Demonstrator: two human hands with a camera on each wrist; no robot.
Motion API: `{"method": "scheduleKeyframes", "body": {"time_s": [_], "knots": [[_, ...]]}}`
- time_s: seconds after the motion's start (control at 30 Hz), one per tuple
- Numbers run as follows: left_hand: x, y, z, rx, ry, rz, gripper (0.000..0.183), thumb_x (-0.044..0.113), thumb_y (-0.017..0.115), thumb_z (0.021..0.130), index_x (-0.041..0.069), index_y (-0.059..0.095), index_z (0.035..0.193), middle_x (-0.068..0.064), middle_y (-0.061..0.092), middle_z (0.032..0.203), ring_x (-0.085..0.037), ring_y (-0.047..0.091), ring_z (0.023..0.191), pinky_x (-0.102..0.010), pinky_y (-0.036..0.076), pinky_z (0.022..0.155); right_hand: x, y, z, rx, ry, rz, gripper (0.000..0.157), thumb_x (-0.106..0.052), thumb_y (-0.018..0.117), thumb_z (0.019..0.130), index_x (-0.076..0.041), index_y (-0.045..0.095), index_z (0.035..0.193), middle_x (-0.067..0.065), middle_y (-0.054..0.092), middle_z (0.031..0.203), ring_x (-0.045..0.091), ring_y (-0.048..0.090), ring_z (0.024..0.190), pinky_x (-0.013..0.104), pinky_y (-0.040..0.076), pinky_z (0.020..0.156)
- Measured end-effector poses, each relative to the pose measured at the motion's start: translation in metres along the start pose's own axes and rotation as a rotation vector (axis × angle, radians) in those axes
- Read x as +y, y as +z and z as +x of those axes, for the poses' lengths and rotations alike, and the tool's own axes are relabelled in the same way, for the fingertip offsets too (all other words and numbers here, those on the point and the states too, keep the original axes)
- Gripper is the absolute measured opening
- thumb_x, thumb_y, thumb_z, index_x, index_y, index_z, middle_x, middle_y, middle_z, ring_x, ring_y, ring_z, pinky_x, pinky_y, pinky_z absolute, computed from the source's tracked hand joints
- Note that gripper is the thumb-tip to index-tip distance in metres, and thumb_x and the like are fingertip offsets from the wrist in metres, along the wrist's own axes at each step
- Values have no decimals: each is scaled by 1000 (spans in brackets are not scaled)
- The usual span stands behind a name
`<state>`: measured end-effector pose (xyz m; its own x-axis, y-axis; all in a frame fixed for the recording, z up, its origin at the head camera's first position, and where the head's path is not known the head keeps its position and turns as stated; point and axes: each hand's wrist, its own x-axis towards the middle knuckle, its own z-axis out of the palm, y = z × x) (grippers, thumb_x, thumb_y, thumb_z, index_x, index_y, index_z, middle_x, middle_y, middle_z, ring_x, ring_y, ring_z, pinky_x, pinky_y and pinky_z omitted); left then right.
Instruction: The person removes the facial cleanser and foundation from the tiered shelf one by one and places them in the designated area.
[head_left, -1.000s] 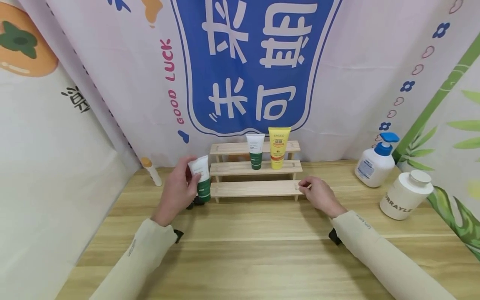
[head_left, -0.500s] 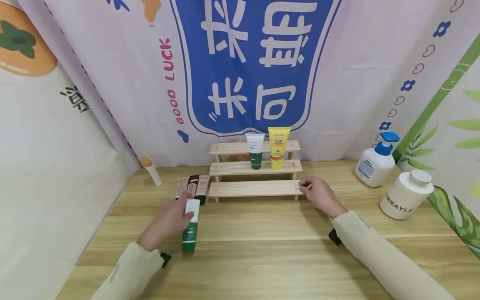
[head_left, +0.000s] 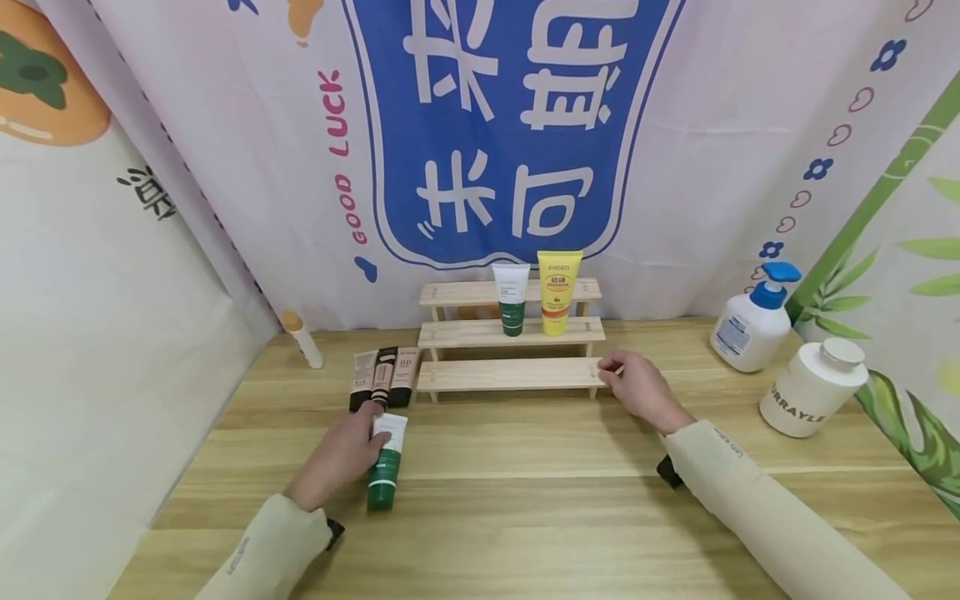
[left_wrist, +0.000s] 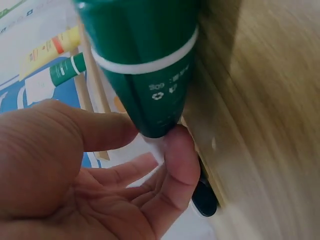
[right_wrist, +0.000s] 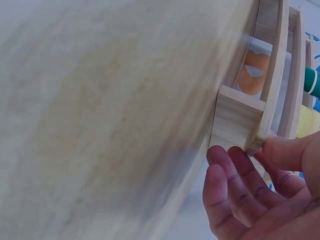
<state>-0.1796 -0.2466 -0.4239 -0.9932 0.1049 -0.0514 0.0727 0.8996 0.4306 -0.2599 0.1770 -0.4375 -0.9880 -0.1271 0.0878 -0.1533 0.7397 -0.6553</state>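
Note:
My left hand (head_left: 337,457) pinches the white end of a green and white squeeze tube (head_left: 382,479) between thumb and fingers, low over the table's left part. Its green cap end points toward me; whether it touches the tabletop I cannot tell. In the left wrist view the tube (left_wrist: 142,55) fills the top middle. My right hand (head_left: 637,390) grips the right end of the lowest step of a three-step wooden display rack (head_left: 510,377), thumb above and fingers below. A smaller white and green tube (head_left: 512,300) and a yellow tube (head_left: 557,293) stand on the middle step.
Three beige and black tubes (head_left: 405,373) lie side by side left of the rack. Farther left is a white stick with an orange cap (head_left: 302,340). On the right stand a blue-topped pump bottle (head_left: 752,325) and a white jar (head_left: 812,390). Printed cloth (head_left: 697,183) hangs behind.
My left hand has brought the green and white tube from upright beside the rack's left end down toward the front left, uncovering the beige and black tubes. The right hand keeps its place.

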Motion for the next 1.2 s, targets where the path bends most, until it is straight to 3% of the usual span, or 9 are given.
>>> {"method": "scheduleKeyframes", "body": {"time_s": [0.1,0.27,0.43,0.97,1.07,1.2], "knots": [[1,1,0,6,5,57,41,19,65,89,-8,55,118,-18,61,94,-24,55,77,-41,47,67,0,0,0,1,0,0,14,-10,59,93,-3,64,105,7,63,95,21,55,77,33,44,62],[6,1,2,-41,-5,160,49,32,67,87,-8,61,115,-18,59,99,-26,52,83,-43,46,73,0,-1,1,3,-1,2,14,-10,59,93,-3,64,105,7,63,95,20,55,77,33,44,62],[14,3,7,-72,-54,169,53,36,65,89,-8,60,118,-19,55,99,-25,49,78,-39,46,68,0,-1,1,2,-3,8,14,-9,59,93,-2,64,105,7,62,96,20,54,77,33,44,63],[18,10,17,-49,-74,142,51,34,64,90,-7,58,120,-24,51,107,-28,53,79,-43,49,67,1,0,2,3,-4,13,14,-9,59,93,-3,65,104,8,62,96,20,55,77,33,44,63],[20,6,17,-12,-51,140,46,32,63,90,-4,60,119,-22,51,108,-28,54,81,-44,48,67,0,0,2,4,1,12,14,-10,59,93,-3,65,104,8,62,96,21,54,77,33,44,64],[32,-11,20,70,50,87,34,27,63,91,0,63,112,-18,55,106,-27,55,81,-42,48,66,0,1,2,2,3,8,14,-10,59,93,-3,65,104,8,62,97,20,54,77,33,44,65]]}}
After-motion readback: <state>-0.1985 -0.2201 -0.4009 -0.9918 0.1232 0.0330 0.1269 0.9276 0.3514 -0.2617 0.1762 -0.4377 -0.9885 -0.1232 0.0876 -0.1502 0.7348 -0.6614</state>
